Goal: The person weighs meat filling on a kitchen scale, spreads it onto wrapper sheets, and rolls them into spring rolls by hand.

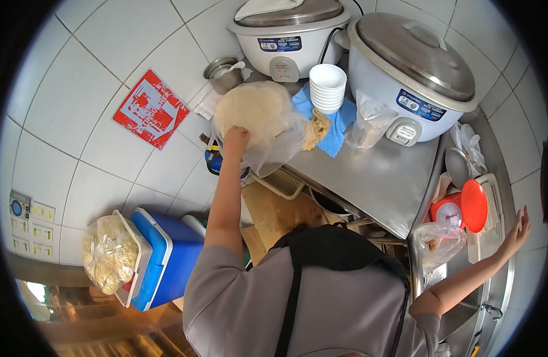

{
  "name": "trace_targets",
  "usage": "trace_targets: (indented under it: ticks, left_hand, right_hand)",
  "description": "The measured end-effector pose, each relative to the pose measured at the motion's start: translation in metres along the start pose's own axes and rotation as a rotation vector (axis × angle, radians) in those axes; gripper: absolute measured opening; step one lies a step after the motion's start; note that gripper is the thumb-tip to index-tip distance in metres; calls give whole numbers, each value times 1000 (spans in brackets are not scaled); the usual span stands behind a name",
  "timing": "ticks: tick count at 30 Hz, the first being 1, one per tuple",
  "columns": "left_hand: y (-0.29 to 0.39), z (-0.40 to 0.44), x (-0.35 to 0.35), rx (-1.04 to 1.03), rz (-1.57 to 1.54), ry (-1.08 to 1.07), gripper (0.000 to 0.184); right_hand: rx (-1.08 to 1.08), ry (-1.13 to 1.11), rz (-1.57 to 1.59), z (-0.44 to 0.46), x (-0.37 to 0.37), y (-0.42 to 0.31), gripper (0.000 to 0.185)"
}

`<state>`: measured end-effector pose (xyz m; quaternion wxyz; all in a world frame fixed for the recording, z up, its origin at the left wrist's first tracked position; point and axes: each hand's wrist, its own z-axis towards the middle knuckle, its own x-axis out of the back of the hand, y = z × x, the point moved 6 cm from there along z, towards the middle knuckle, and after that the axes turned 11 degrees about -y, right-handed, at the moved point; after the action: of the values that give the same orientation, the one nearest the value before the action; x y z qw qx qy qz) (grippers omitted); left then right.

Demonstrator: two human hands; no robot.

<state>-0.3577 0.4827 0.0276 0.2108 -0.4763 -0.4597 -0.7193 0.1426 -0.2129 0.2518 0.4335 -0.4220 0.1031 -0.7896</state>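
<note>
My left hand point(237, 141) is closed at the near edge of a clear plastic bag point(289, 140), its fingers curled on the plastic. Inside the bag lie pale, flat, round sheets point(256, 107), whose kind I cannot make out. My right hand point(516, 232) is stretched out to the far right, fingers extended and holding nothing. Nearest to it are a red kitchen scale point(447, 213) with a red round pan point(474, 206) and a white plastic basket point(491, 229).
Two large rice cookers point(250, 38) point(369, 65) stand at the back of the steel counter point(369, 178). Between them are stacked white bowls point(328, 89) on a blue cloth point(339, 134). A metal pot point(223, 74) stands by the wall. Lower left is a blue cooler box point(173, 256) beside bagged noodles point(110, 256).
</note>
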Motion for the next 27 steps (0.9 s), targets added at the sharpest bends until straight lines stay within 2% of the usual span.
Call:
trace_targets:
  ticks: [3,6,9,12,15,17,20,23,26,27]
  left_hand:
    - [5,-1,9,-6,-78,-15,19]
    - [61,-19,28,-367,144,179,18]
    - [39,-1,10,-272,94,193,22]
    - [9,18,-4,-89,-146,1,26]
    - [-30,30,-2,132,-417,41,25]
    - [-83,59,-8,78,-814,170,25]
    - [-36,51,42,132,-1510,36,27]
    - [-29,60,54,127,-1223,-167,30]
    - [-6,56,37,137,-918,-244,27]
    - [1,59,29,56,-861,-249,27]
  right_hand:
    - [10,-42,179,-15,-8,-29,33]
    - [13,-64,341,-24,-25,-54,32]
    - [22,-105,398,-28,-45,-78,31]
    - [20,-137,400,-37,-64,-102,30]
    - [36,-223,481,-47,-81,-132,30]
    - [33,-287,519,-52,-87,-151,30]
    - [79,-365,572,-53,-97,-165,29]
    - [111,-422,637,-53,-112,-181,29]
    - [160,-484,659,-59,-129,-189,29]
    - [192,-497,660,-61,-133,-194,29]
